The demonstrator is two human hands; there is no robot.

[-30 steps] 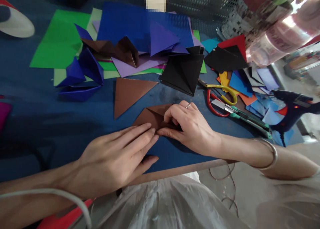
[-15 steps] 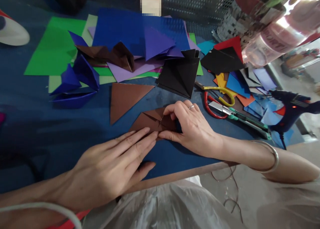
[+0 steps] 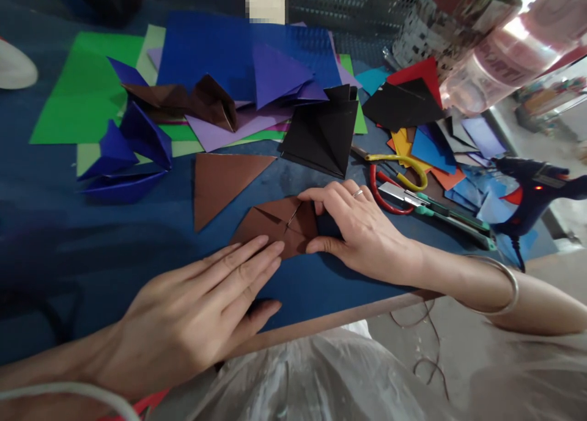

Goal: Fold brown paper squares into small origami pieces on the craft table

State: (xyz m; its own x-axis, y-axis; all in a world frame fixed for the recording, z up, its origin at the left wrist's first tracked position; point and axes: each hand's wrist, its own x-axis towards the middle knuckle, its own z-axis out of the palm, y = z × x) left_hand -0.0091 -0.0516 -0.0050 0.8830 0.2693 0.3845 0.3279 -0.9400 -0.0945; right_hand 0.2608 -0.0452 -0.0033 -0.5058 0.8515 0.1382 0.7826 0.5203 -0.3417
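Folded brown paper (image 3: 275,225) lies flat on the blue counter (image 3: 137,249), near its front edge. Left hand (image 3: 197,311) is spread flat, fingertips pressing the paper's near edge; right hand (image 3: 362,231) pinches the paper's right side between thumb and fingers. A brown triangle (image 3: 220,179) lies just beyond; scissors (image 3: 394,182) sit right of the right hand.

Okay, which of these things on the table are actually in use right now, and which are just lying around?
In use:
folded brown paper; left hand pressing on it; right hand gripping its right edge.

Lying about:
brown triangle; black folded paper; scissors; glue gun; blue folded paper; green sheet.
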